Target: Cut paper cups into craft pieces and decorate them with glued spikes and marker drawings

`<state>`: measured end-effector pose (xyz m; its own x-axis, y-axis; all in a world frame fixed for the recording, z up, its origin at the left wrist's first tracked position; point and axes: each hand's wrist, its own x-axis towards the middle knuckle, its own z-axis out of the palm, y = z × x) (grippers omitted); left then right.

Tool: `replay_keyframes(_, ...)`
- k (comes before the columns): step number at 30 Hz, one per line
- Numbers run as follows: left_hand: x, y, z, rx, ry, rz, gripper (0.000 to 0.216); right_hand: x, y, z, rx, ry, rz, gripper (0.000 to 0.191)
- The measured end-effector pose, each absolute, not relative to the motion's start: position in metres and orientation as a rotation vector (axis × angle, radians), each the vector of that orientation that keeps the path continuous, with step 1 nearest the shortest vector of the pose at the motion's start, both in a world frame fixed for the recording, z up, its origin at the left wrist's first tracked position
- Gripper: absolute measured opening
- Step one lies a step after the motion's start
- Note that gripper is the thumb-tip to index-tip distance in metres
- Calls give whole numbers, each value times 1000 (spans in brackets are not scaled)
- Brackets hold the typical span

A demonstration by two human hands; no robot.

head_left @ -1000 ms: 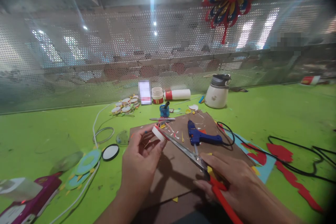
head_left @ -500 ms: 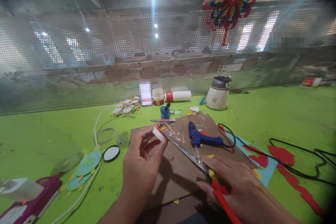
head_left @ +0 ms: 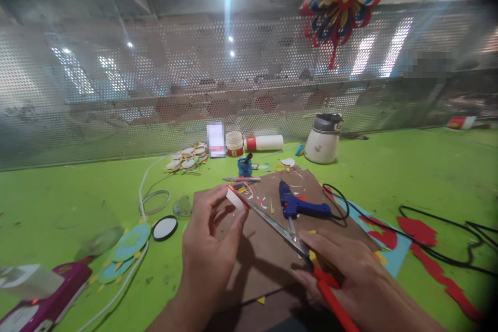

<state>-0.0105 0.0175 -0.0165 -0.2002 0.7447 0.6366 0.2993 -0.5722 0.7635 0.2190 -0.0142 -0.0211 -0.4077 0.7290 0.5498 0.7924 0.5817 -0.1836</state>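
Observation:
Between the fingers and thumb of my left hand (head_left: 212,241) is a small white paper ring with a red edge (head_left: 235,198), tilted toward me. My right hand (head_left: 346,270) is closed round the scissors (head_left: 278,228), which have red handles and long metal blades. The blade tips lie against the ring's red edge, close to my left thumb; whether they cut into it I cannot tell. Under both hands lies a brown board (head_left: 268,270) with paper scraps on it. A blue glue gun (head_left: 303,206) rests on the board beyond the scissors.
Green paper discs (head_left: 130,243) and a black-rimmed white disc (head_left: 165,228) lie at the left, near a purple power strip (head_left: 58,290). At the back stand paper cups (head_left: 234,144) and a white jug (head_left: 322,142). A black cord (head_left: 436,254) and red paper (head_left: 418,229) lie right.
Almost nothing differs. My left hand, the ring and the scissors stay in nearly the same place, with the blade tips still at the red edge.

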Motion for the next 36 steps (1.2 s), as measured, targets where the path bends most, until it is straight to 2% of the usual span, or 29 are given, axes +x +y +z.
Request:
replay_keyframes(6,-7,13,-12,1711,1259,1827,35,218,-15,-16,-1226,-2224,-91,27)
replay_keyframes(14,-7,11,-9,1834,1366,1843,35,219,-16,-19,-1208,-2235,-162,31)
replay_keyframes(20,-5,10,-13,1865,1340,1793,38,216,-18,-16,-1212,-2204,-152,23)
replay_keyframes(23,-6,10,-9,1723,1350,1815,37,215,-16,-17,-1262,-2188,-45,20)
replay_keyframes(28,-10,11,5,1350,1150,1654,34,220,-5,-18,-1477,-2141,224,28)
replay_keyframes(36,-14,17,8,934,866,1613,43,225,6,-20,-1687,-2159,152,40)
